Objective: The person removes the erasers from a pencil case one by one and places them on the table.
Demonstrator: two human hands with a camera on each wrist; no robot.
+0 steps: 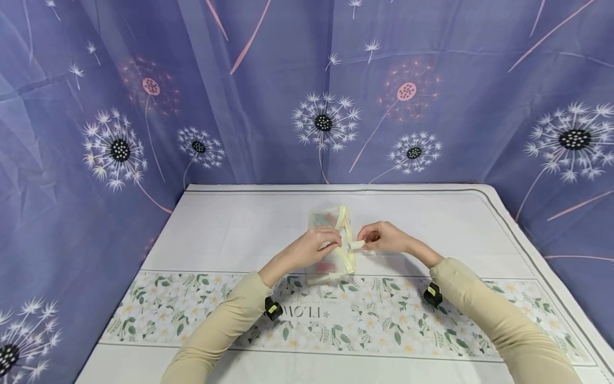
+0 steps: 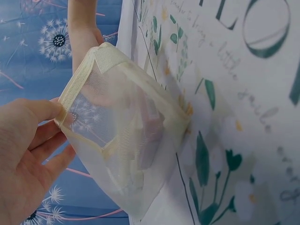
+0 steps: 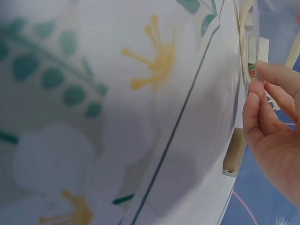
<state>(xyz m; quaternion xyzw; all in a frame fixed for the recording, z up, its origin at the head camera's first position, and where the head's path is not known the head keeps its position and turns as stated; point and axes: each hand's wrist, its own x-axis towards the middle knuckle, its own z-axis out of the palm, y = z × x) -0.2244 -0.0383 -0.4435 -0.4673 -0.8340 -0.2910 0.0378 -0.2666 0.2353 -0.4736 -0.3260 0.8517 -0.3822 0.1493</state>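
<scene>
A see-through mesh pouch (image 1: 318,269) with pale yellow trim lies on the table, its mouth spread apart toward the right. Through the mesh show red and greenish things, blurred. My left hand (image 1: 316,246) pinches the trimmed edge of the mouth between thumb and fingers; the left wrist view has this hand (image 2: 33,159) at the pouch's corner. On the opposite side, my right hand (image 1: 386,237) pinches the pale trim near a whitish tab (image 1: 357,245). In the right wrist view, thumb and fingertips of that hand (image 3: 276,117) meet at the pouch's edge.
A small tan block (image 3: 233,152) stands on the table close below the right hand in the right wrist view. The white tablecloth (image 1: 249,224) carries a floral band. Purple dandelion-print curtains (image 1: 268,133) enclose the table at the back and sides.
</scene>
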